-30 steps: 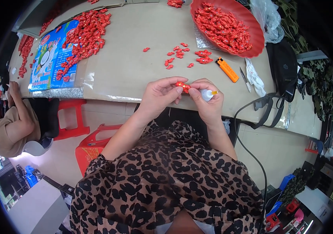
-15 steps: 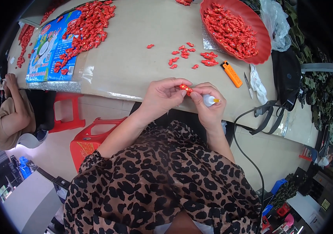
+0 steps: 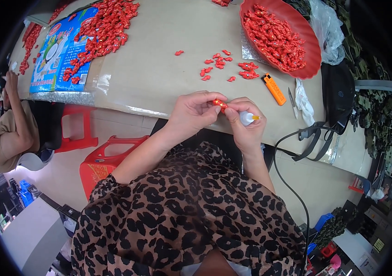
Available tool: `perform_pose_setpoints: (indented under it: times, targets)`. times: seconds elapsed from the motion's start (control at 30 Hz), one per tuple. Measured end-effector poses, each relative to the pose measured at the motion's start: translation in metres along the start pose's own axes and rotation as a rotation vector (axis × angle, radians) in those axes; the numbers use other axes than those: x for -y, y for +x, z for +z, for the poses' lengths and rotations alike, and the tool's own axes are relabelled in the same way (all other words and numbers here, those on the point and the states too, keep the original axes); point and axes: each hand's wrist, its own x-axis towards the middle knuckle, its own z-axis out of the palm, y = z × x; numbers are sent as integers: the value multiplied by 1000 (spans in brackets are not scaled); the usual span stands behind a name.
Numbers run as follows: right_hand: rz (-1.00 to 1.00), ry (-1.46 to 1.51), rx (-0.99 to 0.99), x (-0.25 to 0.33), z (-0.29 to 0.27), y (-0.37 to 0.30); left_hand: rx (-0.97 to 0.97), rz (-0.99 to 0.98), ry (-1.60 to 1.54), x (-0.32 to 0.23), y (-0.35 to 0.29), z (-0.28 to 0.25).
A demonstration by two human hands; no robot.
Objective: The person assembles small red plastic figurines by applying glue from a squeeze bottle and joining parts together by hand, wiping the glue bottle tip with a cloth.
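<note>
Left hand: I see it pinching a small red piece at the table edge.
Right hand: touching that piece, gripping a white tube.
Nearby: orange lighter, loose red pieces, red bowl beyond.

A flat blue printed bag lies at the worktop's far left, red pieces heaped on it.

Small glossy red plastic piece at frame centre, pinched between fingers. White plastic squeeze bottle, smooth, orange tip. Matt tan paper table covering. Glossy red plastic bowl, upper right. Smooth orange plastic lighter. Soft leopard-print cloth top, bottom.
</note>
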Motion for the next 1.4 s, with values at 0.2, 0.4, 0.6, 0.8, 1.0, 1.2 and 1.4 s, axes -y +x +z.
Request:
perform_pose_setpoints:
  times: [0.2, 0.4, 0.6, 0.8, 1.0, 1.2, 1.4]
  targets:
    - [0, -10, -6, 0, 0, -2, 17, -8, -30, 0, -3, -3]
    - [-22, -32, 3, 0, -1, -3, 14, 4, -5, 1, -2, -3]
    - [-23, -86, 9, 2, 0, -2, 16, 23, -1, 0, -1, -3]
    - [-16, -109, 9, 3, 0, -1, 23, 54, 6, 3, -1, -4]
    - [-12, -117, 14, 3, 0, -1, 23, 55, 4, 6, 0, -5]
    - [-17, -114, 16, 2, 0, -1, 21, 52, 4, 6, -1, -4]
    - [32, -23, -19, 0, -1, 0, 42, -6, -19, 2, 2, -4]
